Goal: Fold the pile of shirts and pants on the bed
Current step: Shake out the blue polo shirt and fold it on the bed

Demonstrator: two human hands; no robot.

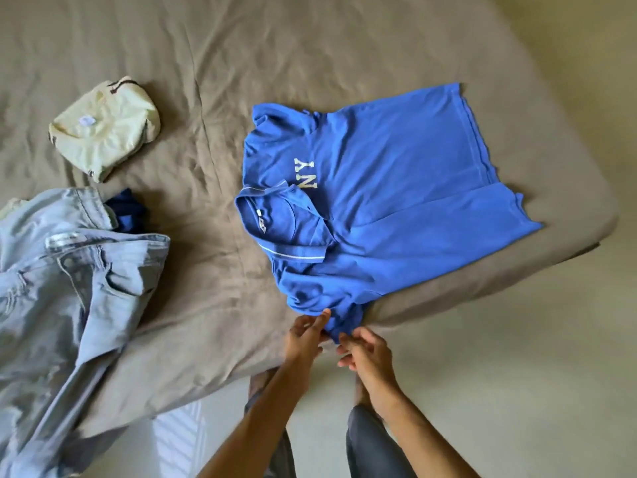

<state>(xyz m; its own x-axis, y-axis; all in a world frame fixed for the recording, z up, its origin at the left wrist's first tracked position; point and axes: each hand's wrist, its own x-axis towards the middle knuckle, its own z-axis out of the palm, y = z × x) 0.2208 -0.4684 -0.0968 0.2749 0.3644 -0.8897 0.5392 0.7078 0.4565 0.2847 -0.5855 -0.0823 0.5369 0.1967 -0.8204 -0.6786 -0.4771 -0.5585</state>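
One pale yellow shirt [105, 127] lies folded at ten o'clock on the bed [213, 98]. The blue polo shirt [372, 201] is spread near the bed's corner at two o'clock, apparently part-folded. Light jeans [72, 281] and a dark blue garment [129, 210] wait unfolded at nine o'clock. Both arms reach forward to the polo's near sleeve: the left hand [305, 334] seems to pinch it, and the right hand [365, 350] holds its fingers loosely curled beside the cloth, grip uncertain.

Head view, steeply down over bed [213, 50]
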